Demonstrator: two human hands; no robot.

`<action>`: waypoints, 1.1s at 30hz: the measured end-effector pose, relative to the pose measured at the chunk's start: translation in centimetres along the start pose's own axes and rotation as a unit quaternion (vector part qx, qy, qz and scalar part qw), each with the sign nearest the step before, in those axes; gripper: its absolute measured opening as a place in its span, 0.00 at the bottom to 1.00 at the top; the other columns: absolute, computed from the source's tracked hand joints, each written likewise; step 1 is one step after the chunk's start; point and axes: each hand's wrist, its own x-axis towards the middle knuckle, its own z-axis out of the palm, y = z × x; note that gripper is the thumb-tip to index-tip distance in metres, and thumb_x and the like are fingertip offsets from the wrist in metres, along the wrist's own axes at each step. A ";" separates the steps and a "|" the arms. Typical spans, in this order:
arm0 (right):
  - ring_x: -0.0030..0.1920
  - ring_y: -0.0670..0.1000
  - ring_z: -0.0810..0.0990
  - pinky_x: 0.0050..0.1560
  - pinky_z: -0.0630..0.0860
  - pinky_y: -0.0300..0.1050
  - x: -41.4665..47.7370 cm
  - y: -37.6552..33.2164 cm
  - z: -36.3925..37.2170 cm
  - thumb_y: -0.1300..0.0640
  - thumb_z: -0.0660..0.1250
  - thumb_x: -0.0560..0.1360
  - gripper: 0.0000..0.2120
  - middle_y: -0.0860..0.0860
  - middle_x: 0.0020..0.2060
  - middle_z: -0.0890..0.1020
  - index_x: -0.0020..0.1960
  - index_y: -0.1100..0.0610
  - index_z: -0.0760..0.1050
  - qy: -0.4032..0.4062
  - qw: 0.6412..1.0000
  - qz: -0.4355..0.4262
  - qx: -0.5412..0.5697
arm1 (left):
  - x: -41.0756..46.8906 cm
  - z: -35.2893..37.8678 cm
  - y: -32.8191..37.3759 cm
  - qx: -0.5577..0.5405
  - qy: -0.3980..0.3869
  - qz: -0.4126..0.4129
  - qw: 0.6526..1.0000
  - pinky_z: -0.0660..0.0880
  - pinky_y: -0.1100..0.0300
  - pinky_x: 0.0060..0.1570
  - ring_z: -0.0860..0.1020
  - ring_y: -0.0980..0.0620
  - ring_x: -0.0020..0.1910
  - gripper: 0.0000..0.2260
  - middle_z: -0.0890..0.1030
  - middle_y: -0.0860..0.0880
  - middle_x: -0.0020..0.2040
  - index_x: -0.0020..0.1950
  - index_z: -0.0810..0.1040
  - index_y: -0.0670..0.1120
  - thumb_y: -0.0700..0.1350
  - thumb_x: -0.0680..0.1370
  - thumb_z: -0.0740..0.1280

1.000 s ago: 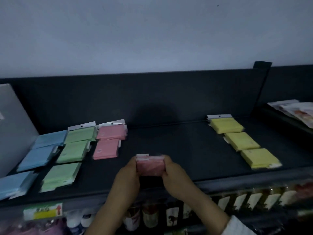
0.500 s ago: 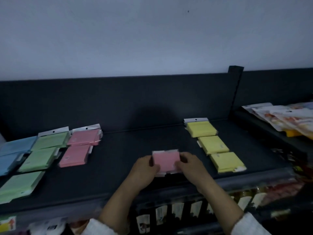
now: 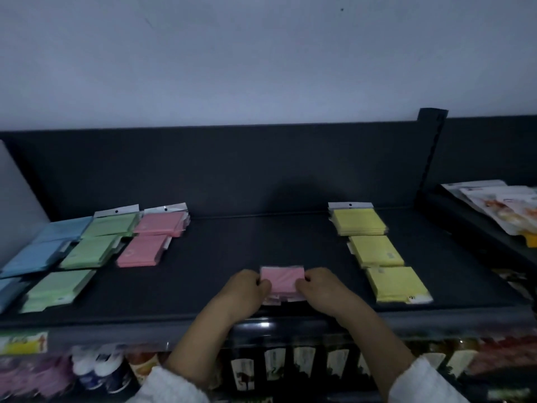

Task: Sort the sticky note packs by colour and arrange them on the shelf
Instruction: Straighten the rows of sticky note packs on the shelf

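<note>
A pink sticky note pack [image 3: 282, 279] lies near the front middle of the dark shelf [image 3: 247, 245]. My left hand [image 3: 247, 289] pinches its left edge and my right hand [image 3: 322, 287] pinches its right edge. On the left, two pink packs [image 3: 145, 250] form a column beside three green packs [image 3: 93, 251] and several blue packs [image 3: 37, 257]. Three yellow packs [image 3: 377, 251] run in a column on the right.
The shelf's back panel [image 3: 232, 170] rises behind the packs, with a dark upright post [image 3: 433, 146] at right. Printed packets [image 3: 499, 205] lie on the neighbouring shelf. Bottles and labelled goods [image 3: 276, 370] stand on the lower shelf below the front edge.
The pink pack between my hands went from tilted up to lying flatter near the shelf front. My view swung left and right again.
</note>
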 end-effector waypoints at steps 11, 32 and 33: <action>0.66 0.54 0.64 0.64 0.64 0.44 0.3 -3.8 -0.4 0.51 0.56 0.80 0.24 0.57 0.66 0.64 0.72 0.60 0.60 0.151 0.980 -0.115 -0.051 | -1.3 -4.4 -3.8 -0.026 0.143 -0.028 0.989 0.75 0.57 0.45 0.79 0.47 0.40 0.17 0.81 0.43 0.39 0.45 0.79 0.36 0.49 0.79 0.60; 0.68 0.56 0.61 0.65 0.64 0.48 11.6 -19.7 18.4 0.44 0.50 0.80 0.24 0.55 0.70 0.63 0.65 0.60 0.69 0.018 0.995 -0.007 -0.093 | 4.5 -16.0 -18.8 0.065 0.213 -0.113 0.968 0.68 0.54 0.58 0.72 0.39 0.60 0.18 0.73 0.36 0.63 0.68 0.61 0.37 0.43 0.80 0.56; 0.68 0.55 0.60 0.66 0.62 0.49 11.8 -19.9 18.7 0.44 0.50 0.80 0.24 0.54 0.70 0.62 0.65 0.59 0.70 0.024 0.994 -0.006 -0.104 | 4.7 -15.9 -19.0 0.084 0.209 -0.113 0.968 0.67 0.54 0.59 0.71 0.39 0.61 0.19 0.72 0.37 0.64 0.69 0.59 0.37 0.42 0.80 0.55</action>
